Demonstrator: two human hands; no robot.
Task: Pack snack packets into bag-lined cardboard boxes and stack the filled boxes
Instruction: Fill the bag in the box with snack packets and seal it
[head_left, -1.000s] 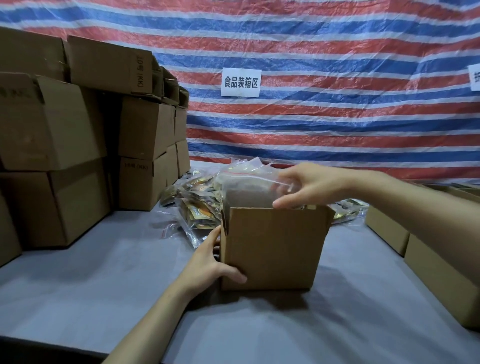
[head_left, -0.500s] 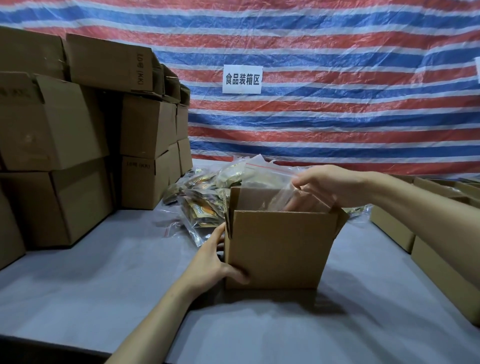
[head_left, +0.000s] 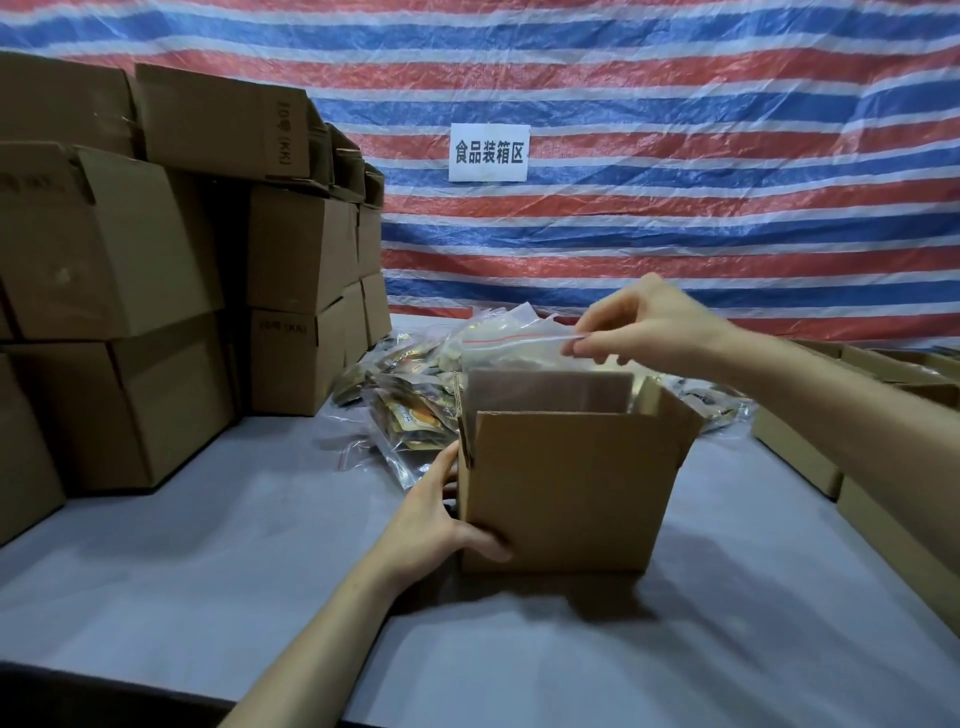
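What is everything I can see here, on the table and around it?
open box: one, brown, table centre.
clear bag: one, red zip strip, standing in the open box.
snack packets: a pile, yellowish, behind the box.
stacked boxes: several, brown, left.
low boxes: a few, brown, right edge.
tarp: one, red-blue-white striped, backdrop.
sign: one, white, on tarp.
table: one, grey.
left hand: grips the open box's left corner.
right hand: pinches the clear bag's top.

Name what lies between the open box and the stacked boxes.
Head view: bagged snack packets lie there on the table, behind the left hand gripping the box.
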